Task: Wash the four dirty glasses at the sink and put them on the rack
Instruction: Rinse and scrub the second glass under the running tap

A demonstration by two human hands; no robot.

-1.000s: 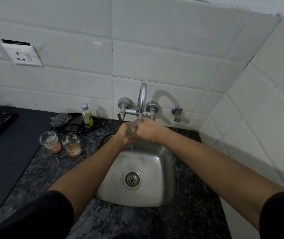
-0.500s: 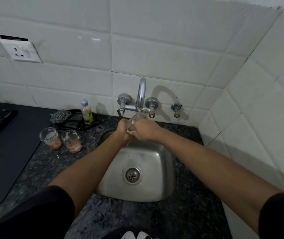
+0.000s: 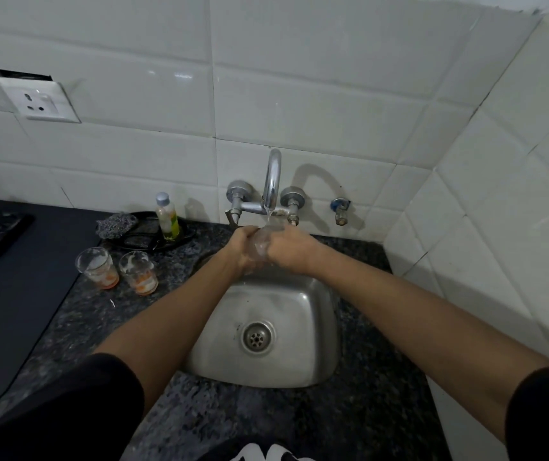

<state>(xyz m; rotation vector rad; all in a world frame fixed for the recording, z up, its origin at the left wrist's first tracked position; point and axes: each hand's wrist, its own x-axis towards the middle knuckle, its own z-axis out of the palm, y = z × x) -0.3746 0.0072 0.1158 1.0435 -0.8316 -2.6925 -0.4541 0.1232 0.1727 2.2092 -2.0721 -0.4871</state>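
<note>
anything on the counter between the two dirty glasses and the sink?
No. In the head view, only bare counter separates the two dirty glasses from the sink; the soap bottle stands farther back.

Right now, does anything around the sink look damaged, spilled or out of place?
Yes: the wall socket sits crooked, with a dark gap above its plate where the wall is open. Nothing looks spilled; two dirty glasses stand upright left of the sink.
</note>
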